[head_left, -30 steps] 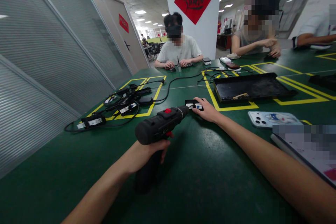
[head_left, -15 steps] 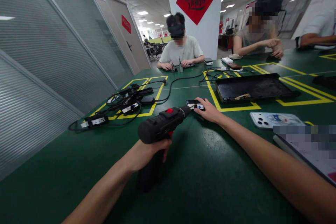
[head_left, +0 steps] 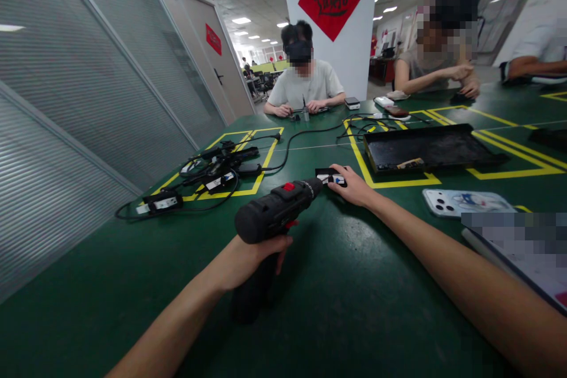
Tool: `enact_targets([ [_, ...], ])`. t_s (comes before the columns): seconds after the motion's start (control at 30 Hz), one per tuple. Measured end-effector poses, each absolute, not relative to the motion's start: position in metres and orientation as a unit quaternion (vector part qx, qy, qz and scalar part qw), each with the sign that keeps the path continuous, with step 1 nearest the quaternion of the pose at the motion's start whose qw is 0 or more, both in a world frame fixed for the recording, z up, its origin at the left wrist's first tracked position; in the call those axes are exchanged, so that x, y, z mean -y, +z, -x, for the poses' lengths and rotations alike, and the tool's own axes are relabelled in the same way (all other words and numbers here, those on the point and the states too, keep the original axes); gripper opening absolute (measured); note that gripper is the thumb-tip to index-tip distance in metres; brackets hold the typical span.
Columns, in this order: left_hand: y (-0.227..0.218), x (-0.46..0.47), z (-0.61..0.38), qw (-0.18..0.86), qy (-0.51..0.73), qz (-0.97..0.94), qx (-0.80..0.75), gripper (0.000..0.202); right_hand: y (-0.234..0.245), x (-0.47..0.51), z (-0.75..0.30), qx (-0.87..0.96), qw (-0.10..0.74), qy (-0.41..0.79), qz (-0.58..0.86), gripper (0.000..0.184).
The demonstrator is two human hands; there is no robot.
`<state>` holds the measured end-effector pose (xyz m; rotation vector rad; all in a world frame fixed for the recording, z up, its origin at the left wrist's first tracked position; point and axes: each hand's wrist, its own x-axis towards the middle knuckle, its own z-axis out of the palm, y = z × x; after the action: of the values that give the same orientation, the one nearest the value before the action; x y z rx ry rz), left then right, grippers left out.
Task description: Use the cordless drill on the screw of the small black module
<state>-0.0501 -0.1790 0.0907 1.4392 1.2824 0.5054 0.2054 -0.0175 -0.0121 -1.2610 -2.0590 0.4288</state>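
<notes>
A black cordless drill [head_left: 274,209] with a red switch on top is gripped by its handle in my left hand [head_left: 261,251], fingers wrapped round near the red trigger. Its chuck points away and to the right, with the bit tip at a small black-and-white device [head_left: 330,178]. My right hand [head_left: 349,186] grips that device from its right side against the table, and a bit of blue shows by the fingertips. Whether the bit touches a screw is too small to make out.
Black adapters and cables [head_left: 221,171] lie tangled at the left. A black tray [head_left: 425,150] stands at the right, nearer than two seated people [head_left: 305,85]. A phone [head_left: 465,203] and a blurred flat object [head_left: 522,260] lie by my right forearm on the green table [head_left: 345,307].
The drill has shifted very slightly to the right in view. Both hands keep their hold, and the device stays in place.
</notes>
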Motion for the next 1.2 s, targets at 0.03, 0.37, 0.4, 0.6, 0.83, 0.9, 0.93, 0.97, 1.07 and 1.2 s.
enact_targets([
  [0.03,0.0908,0.1792,0.05,0.543,0.214,-0.606,-0.539,0.029,-0.0121,0.0177,-0.2054,0.791,0.337,0.164,0.484,0.054],
  [0.37,0.095,0.1774,0.05,0.578,0.238,-0.577,-0.526,0.04,-0.011,0.0193,-0.2055,0.791,0.333,0.157,0.488,0.056],
  [0.4,0.0948,0.1772,0.0502,0.582,0.237,-0.574,-0.525,0.039,-0.011,0.0193,-0.2055,0.792,0.333,0.157,0.487,0.056],
  [0.6,0.0926,0.1778,0.0507,0.581,0.243,-0.567,-0.531,0.036,-0.0101,0.0199,-0.2058,0.793,0.332,0.161,0.485,0.056],
  [0.83,0.0916,0.1778,0.0501,0.588,0.253,-0.555,-0.531,0.032,-0.01,0.0203,-0.2058,0.793,0.33,0.16,0.487,0.055],
  [0.9,0.0899,0.177,0.051,0.59,0.252,-0.558,-0.527,0.029,-0.011,0.02,-0.2059,0.792,0.332,0.161,0.487,0.055],
  [0.93,0.089,0.1766,0.0515,0.59,0.251,-0.559,-0.525,0.027,-0.0114,0.0198,-0.2059,0.791,0.333,0.162,0.487,0.055],
  [0.97,0.0883,0.1761,0.052,0.59,0.251,-0.56,-0.524,0.026,-0.0117,0.0198,-0.206,0.791,0.335,0.164,0.485,0.055],
  [1.07,0.0875,0.1753,0.0527,0.589,0.253,-0.562,-0.523,0.023,-0.0114,0.0204,-0.206,0.79,0.338,0.169,0.482,0.056],
  [1.2,0.0894,0.176,0.0516,0.586,0.254,-0.568,-0.519,0.02,-0.0096,0.0217,-0.2055,0.79,0.338,0.173,0.481,0.056],
])
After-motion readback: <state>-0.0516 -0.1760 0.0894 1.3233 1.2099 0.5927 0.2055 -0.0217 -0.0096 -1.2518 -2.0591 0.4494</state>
